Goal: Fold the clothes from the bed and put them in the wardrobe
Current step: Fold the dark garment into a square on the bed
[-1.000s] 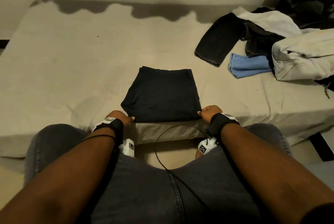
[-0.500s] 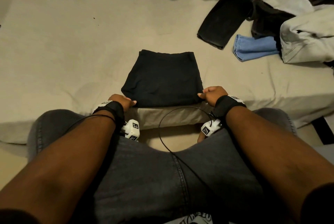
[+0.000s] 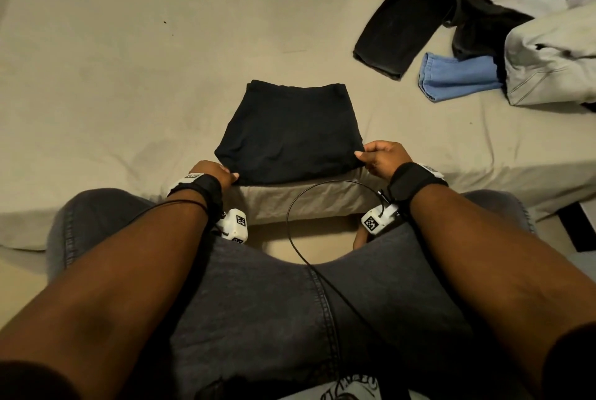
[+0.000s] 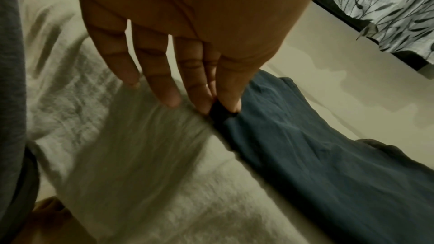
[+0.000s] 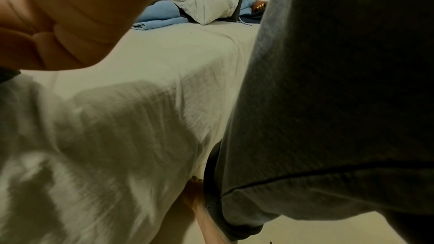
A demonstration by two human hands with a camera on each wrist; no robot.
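Now your left hand and right hand each pinch a near corner of the folded black garment at the bed's near edge, probably to lift it flat without undoing the folds.

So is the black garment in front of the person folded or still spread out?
Folded: the black garment lies as a compact rectangle, both hands pinching its near corners.

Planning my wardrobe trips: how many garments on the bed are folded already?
1: the black garment at the near edge, both hands pinching its corners. The rest lie in a loose pile far right; some may be hidden.
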